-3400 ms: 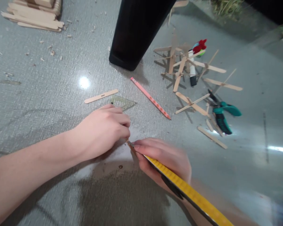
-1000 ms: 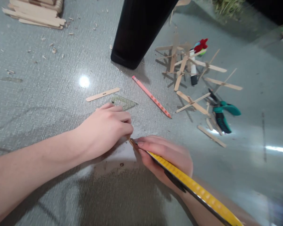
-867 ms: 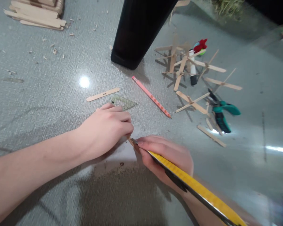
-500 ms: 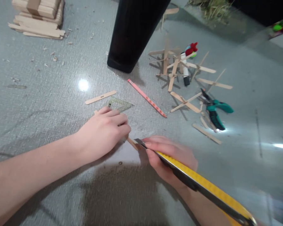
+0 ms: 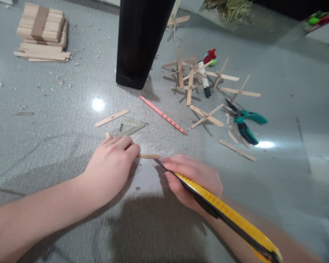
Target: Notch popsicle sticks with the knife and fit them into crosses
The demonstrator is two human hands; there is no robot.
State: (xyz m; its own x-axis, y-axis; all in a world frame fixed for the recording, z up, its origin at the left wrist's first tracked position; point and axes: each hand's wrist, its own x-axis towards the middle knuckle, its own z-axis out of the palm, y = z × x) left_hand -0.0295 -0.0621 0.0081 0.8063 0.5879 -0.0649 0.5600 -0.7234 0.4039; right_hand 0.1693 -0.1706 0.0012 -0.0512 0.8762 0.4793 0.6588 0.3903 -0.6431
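Note:
My left hand (image 5: 112,164) presses a wooden craft stick (image 5: 150,156) flat on the grey table; most of the stick is hidden under the fingers. My right hand (image 5: 193,177) grips a yellow utility knife (image 5: 222,213), whose blade tip sits just right of the stick's exposed end. A clear set square (image 5: 131,126) lies just beyond my left fingers, and another loose stick (image 5: 111,117) lies past it.
A black upright object (image 5: 139,40) stands at the back centre. A pink pencil (image 5: 163,114), several crossed-stick assemblies (image 5: 207,117), a marker (image 5: 204,78) and green pliers (image 5: 245,124) lie to the right. Stacked sticks (image 5: 41,36) sit at back left among wood chips.
The stick's end now lies level, pointing right instead of tilted. The knife tip has drawn slightly away from it. The view has shifted, so everything sits a little left and lower.

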